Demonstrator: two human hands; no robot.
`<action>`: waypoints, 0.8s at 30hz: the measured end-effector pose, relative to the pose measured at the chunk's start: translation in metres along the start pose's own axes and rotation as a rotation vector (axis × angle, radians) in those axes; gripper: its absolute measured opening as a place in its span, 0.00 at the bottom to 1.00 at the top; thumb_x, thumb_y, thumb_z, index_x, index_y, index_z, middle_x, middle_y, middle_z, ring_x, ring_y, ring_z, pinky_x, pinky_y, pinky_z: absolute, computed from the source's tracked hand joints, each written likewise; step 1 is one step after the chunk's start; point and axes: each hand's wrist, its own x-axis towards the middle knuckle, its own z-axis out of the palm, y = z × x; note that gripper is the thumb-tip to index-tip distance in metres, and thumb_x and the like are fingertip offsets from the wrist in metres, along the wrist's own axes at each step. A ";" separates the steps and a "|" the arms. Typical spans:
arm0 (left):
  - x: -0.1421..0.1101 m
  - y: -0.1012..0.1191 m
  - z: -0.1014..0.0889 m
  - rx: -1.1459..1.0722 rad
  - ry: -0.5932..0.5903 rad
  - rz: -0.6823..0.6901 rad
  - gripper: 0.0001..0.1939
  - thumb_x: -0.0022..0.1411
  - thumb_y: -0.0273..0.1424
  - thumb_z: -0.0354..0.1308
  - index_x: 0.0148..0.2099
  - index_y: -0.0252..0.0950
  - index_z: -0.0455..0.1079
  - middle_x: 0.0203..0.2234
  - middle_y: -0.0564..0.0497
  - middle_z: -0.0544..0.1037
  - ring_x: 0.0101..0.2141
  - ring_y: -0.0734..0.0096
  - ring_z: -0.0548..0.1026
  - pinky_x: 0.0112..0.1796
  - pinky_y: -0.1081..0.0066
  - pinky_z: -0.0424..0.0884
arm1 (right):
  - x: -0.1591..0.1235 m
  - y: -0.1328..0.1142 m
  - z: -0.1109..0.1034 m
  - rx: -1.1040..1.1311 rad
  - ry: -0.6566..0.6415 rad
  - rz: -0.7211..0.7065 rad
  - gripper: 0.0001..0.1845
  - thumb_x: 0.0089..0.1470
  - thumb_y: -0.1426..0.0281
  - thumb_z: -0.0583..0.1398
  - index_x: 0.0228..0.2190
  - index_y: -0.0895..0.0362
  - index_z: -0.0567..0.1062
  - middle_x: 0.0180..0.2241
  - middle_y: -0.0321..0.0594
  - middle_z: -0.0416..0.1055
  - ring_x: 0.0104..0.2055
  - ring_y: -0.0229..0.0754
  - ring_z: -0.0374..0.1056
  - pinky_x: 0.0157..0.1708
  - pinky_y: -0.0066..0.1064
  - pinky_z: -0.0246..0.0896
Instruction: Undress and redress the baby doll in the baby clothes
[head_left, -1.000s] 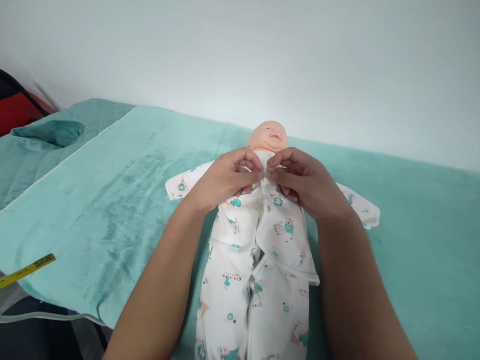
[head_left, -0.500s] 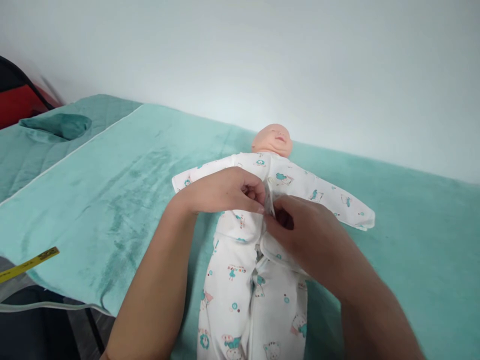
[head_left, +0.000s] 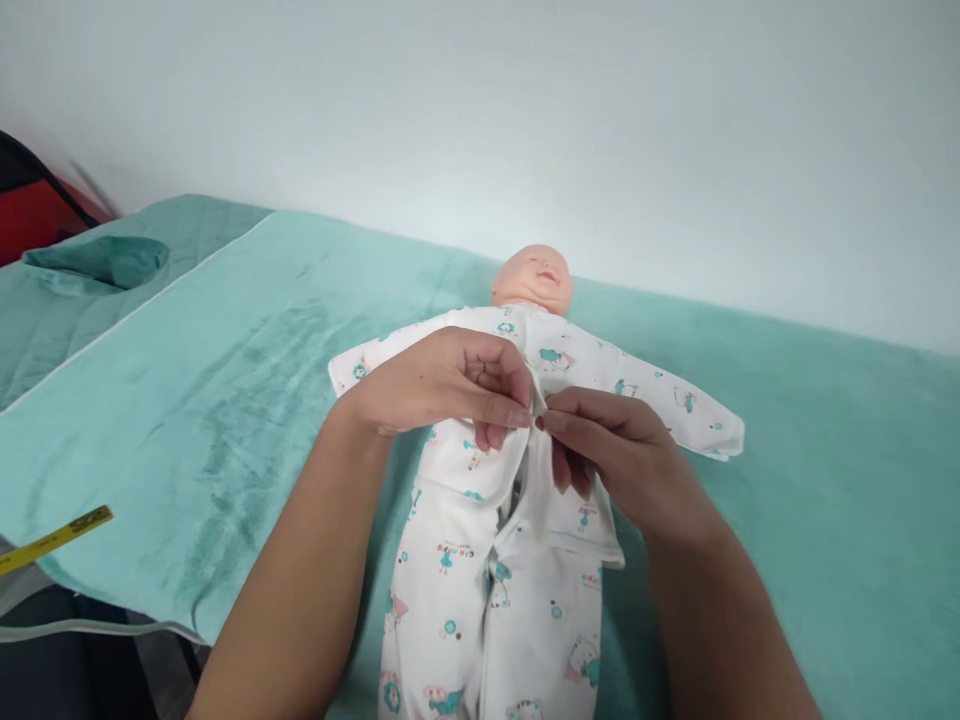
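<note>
I see soft, even light here; beyond the fingers (head_left: 495, 408), the wall (head_left: 450, 170) glows palest, dimming higher up. Nearer than the fingers, the right forearm (head_left: 720, 600) looks shaded and slightly blurred.

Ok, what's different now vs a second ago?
Left hand and right hand moved away from the doll's head, down the front of the white shirt; both now pinch lower along its opening. The trousers and green blanket stayed put.

White printed cloth jacket (head_left: 581, 360): front part-hidden, centre.
White printed cloth trousers (head_left: 540, 620): cut off, bottom edge.
Flat yellow strip (head_left: 56, 540): cut off, lower left.
</note>
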 end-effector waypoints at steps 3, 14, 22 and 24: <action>-0.001 0.000 -0.001 -0.007 -0.002 -0.010 0.05 0.57 0.27 0.66 0.35 0.31 0.72 0.22 0.53 0.77 0.24 0.76 0.77 0.27 0.76 0.75 | 0.000 -0.001 -0.001 -0.017 -0.026 -0.002 0.16 0.61 0.64 0.60 0.23 0.57 0.74 0.18 0.32 0.69 0.19 0.30 0.62 0.19 0.22 0.57; 0.000 -0.003 -0.006 0.010 -0.061 -0.027 0.05 0.59 0.26 0.64 0.38 0.32 0.72 0.24 0.52 0.78 0.25 0.76 0.78 0.28 0.77 0.75 | -0.001 0.003 -0.002 0.016 -0.044 0.021 0.17 0.60 0.64 0.60 0.21 0.57 0.74 0.18 0.33 0.69 0.19 0.30 0.63 0.17 0.21 0.56; 0.000 -0.005 -0.006 0.008 -0.053 0.028 0.04 0.60 0.25 0.62 0.37 0.33 0.69 0.23 0.54 0.77 0.24 0.77 0.76 0.26 0.77 0.74 | 0.001 -0.001 0.000 -0.036 -0.058 0.041 0.18 0.61 0.66 0.59 0.21 0.57 0.75 0.18 0.33 0.70 0.19 0.30 0.63 0.19 0.21 0.58; 0.000 -0.005 -0.006 0.012 -0.046 0.024 0.05 0.60 0.26 0.63 0.37 0.33 0.69 0.23 0.55 0.76 0.24 0.77 0.76 0.26 0.77 0.73 | 0.001 0.000 0.000 -0.042 -0.058 0.041 0.18 0.61 0.65 0.59 0.21 0.57 0.75 0.18 0.33 0.70 0.20 0.30 0.63 0.19 0.21 0.58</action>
